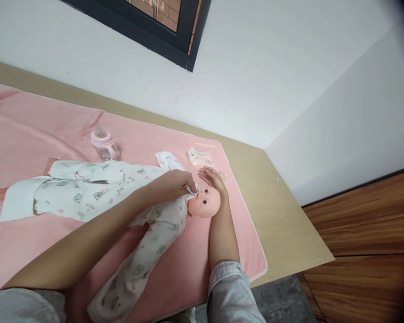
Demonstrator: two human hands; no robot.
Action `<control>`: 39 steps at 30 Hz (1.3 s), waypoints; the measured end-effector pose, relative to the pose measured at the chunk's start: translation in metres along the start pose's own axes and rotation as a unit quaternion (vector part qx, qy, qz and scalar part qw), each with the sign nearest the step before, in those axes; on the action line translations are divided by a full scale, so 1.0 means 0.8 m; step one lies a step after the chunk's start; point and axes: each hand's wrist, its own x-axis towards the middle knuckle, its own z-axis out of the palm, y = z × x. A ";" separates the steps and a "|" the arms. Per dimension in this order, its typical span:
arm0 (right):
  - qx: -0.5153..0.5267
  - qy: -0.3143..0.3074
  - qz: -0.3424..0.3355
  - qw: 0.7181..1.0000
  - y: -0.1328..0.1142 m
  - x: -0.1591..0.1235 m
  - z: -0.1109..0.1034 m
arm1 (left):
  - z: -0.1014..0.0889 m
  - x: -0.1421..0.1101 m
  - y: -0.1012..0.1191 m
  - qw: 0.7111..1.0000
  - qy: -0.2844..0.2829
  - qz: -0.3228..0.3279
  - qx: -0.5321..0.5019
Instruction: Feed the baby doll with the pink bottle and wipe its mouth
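Observation:
A baby doll [205,206] lies on its back, head to the right, dressed in a white patterned romper [101,188]. My left hand [180,184] reaches across its chest, fingers closed on a piece of white cloth [192,192] at the doll's mouth and chin. Whether that cloth is separate or part of the collar, I cannot tell. Curving around the top of the doll's head is my right forearm; my right hand [212,177] is open beside the far side of the head, fingers stretched out and holding nothing.
A pink baby bottle [103,143] with a handle stands beyond the doll's legs. Past the head lies a small clear-and-white packet [200,157]. The pink blanket [148,134] covers much of the wooden table [272,215], with a wall and window behind.

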 end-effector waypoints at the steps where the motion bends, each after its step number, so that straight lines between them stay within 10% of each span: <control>1: -0.001 0.001 0.000 1.000 -0.001 0.000 0.001 | 0.000 0.000 0.000 1.000 -0.003 0.003 0.004; 39: -0.020 0.012 0.004 1.000 -0.008 -0.007 0.008 | 0.017 0.008 -0.001 0.994 0.043 -0.061 0.086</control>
